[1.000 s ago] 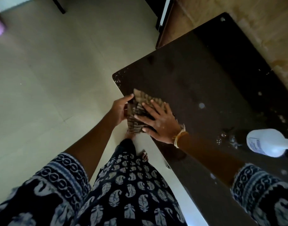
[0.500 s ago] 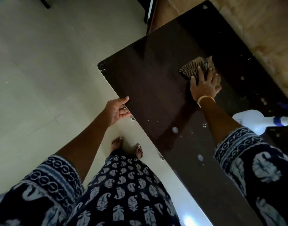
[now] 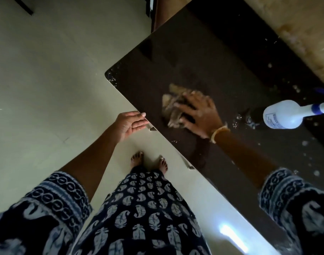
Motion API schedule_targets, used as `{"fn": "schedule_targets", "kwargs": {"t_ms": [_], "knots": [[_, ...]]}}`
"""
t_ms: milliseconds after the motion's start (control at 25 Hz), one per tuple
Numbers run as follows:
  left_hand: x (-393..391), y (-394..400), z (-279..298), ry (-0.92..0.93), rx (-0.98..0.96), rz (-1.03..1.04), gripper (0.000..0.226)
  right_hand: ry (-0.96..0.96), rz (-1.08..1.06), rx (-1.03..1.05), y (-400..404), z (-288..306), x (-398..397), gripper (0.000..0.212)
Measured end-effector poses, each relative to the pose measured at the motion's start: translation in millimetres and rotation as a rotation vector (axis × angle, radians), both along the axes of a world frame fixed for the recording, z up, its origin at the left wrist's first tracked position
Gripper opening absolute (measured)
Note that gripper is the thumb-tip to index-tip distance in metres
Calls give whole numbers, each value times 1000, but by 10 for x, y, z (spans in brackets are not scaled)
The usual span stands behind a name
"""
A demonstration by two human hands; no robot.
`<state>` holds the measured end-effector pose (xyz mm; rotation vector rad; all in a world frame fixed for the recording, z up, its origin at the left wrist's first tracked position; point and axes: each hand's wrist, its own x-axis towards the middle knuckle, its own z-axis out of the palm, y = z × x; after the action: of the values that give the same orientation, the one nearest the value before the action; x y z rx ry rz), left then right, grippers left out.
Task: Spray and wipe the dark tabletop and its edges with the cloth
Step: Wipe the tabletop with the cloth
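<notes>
Spread fingers of the right hand press flat on a crumpled tan striped cloth, blurred, near the middle of the glossy dark tabletop. The left hand, fingers straight, rests at the near edge, at nine o'clock. A white plastic spray bottle lies at three o'clock. The cloth looks soft and light, best held under a flat palm.

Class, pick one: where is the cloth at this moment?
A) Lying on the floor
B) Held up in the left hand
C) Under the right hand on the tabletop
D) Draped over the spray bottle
C: the right hand presses the cloth flat onto the dark tabletop.
</notes>
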<state>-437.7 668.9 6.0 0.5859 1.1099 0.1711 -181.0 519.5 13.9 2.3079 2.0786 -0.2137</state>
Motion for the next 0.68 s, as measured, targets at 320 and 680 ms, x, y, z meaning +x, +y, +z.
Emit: {"fn": "schedule_targets", "kwargs": {"t_ms": [320,680], "knots": [[-64,109,177,278,392,-369,24,145,-1232,-68,637,147,142,57],[378,475,434,413,1257,-448,22,3,-44,-33,461,33,-498,56]]}}
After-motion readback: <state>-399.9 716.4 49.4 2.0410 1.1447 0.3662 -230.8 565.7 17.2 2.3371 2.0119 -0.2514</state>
